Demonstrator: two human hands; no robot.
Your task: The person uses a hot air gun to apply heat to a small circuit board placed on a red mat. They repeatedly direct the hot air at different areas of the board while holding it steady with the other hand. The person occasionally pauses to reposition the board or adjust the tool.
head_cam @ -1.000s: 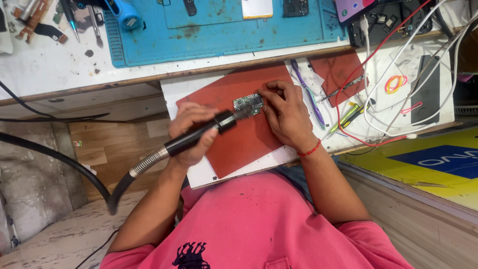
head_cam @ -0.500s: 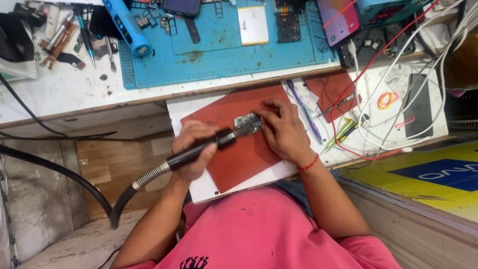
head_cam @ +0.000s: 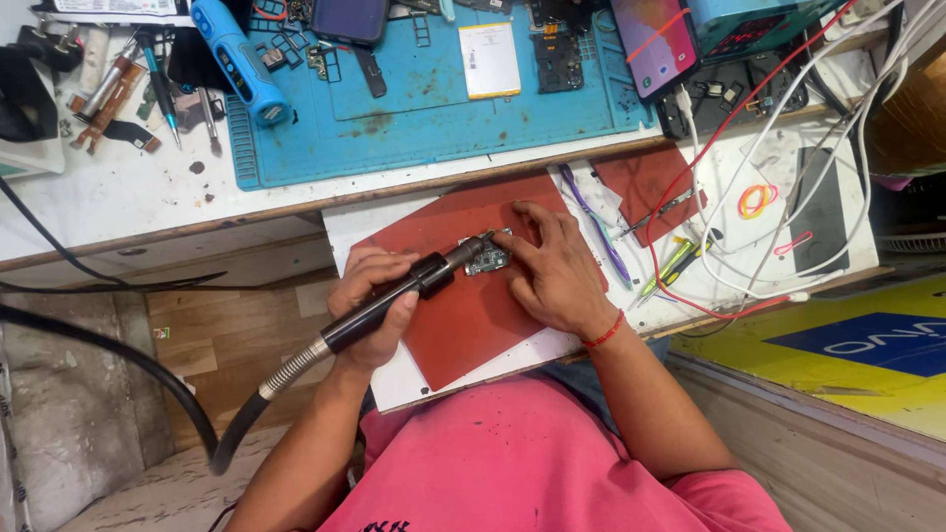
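My left hand [head_cam: 372, 296] grips a black hot-air handpiece [head_cam: 394, 299] with a ribbed metal hose. Its nozzle tip points at a small green circuit board [head_cam: 488, 258] lying on a dark red mat [head_cam: 463, 315]. My right hand [head_cam: 552, 271] rests on the mat just right of the board, and its fingertips press down on the board's edge. The hose and a black cable [head_cam: 118, 365] trail off to the lower left.
A blue work mat [head_cam: 434, 118] at the back carries phone parts, a blue tool [head_cam: 236, 59] and a white battery [head_cam: 490, 59]. A phone [head_cam: 655, 44] stands on the right. Red and white cables, tweezers [head_cam: 596, 232] and screwdrivers [head_cam: 675, 261] lie further right.
The view has shifted a little, so the bench appears lower in the frame. Both hands stay at the board, with the nozzle still aimed at it.
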